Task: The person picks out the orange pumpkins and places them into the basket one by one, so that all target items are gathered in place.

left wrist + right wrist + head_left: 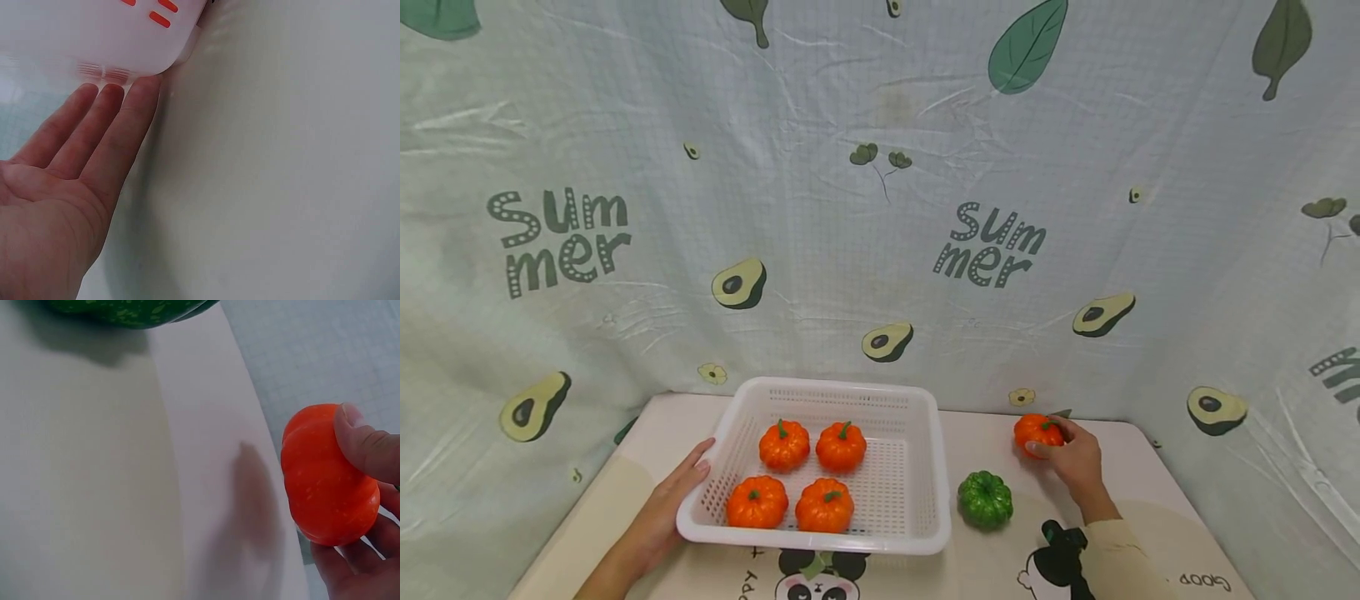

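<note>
My right hand (1078,462) grips a small orange pumpkin (1036,435) near the table's back edge. In the right wrist view the thumb lies over this pumpkin (328,481) and the fingers curl under it. At the left, my left hand (662,508) touches the side of a white plastic basket (917,546), its fingers nearly straight. The left wrist view has those fingertips (142,94) right at the basket's lower edge. Several orange pumpkins (825,506) with green stems sit in the left part of the basket. Between the basket and my right hand stands a green pumpkin (985,500).
The pale table mat (977,567) carries printed cartoon figures and letters. A hanging sheet (820,208) with avocados and leaves printed on it rises behind the table and along both sides.
</note>
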The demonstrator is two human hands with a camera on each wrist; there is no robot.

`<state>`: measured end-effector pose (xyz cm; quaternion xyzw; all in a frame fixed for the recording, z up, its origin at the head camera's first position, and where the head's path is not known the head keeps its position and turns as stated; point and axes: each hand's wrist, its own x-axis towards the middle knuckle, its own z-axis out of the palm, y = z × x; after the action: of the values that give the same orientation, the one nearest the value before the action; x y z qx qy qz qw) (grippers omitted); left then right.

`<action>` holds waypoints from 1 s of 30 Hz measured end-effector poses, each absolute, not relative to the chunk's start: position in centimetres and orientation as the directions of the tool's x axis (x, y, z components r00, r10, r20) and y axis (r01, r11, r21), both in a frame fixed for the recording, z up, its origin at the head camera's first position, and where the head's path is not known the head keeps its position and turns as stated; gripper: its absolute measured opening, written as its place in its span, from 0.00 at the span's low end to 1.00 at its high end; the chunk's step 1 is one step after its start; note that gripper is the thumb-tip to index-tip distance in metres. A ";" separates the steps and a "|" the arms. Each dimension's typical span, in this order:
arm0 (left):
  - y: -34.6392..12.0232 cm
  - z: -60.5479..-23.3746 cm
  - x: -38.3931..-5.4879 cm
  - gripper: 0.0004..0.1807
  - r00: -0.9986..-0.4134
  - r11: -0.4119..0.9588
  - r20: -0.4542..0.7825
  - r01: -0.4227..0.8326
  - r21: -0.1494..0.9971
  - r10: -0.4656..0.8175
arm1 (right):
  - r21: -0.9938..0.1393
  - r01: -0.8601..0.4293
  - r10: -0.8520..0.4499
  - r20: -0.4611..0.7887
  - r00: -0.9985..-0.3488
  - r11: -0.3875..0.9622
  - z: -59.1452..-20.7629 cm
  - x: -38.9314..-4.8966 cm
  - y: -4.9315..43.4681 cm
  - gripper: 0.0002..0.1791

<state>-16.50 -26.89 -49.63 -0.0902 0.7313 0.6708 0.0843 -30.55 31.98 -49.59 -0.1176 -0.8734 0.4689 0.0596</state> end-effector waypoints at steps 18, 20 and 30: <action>-26.9 -49.8 -16.5 0.36 -0.970 0.086 -0.243 -0.244 0.966 -0.025 | -0.826 0.061 0.174 0.045 -0.984 0.560 -48.2 -29.8 31.4 0.38; -26.9 -49.8 -16.5 0.37 -0.970 0.088 -0.242 -0.244 0.966 -0.024 | -0.829 0.047 0.157 0.050 -0.986 0.557 -48.0 -29.7 31.3 0.38; -26.8 -49.6 -16.5 0.36 -0.970 0.089 -0.241 -0.242 0.966 -0.023 | -0.824 -0.034 0.078 0.094 -0.992 0.566 -46.7 -29.0 30.5 0.36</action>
<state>-16.48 -26.77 -49.58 -0.0905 0.7335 0.6687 0.0818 -29.04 30.47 -46.73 -0.0126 -0.8828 0.4658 0.0599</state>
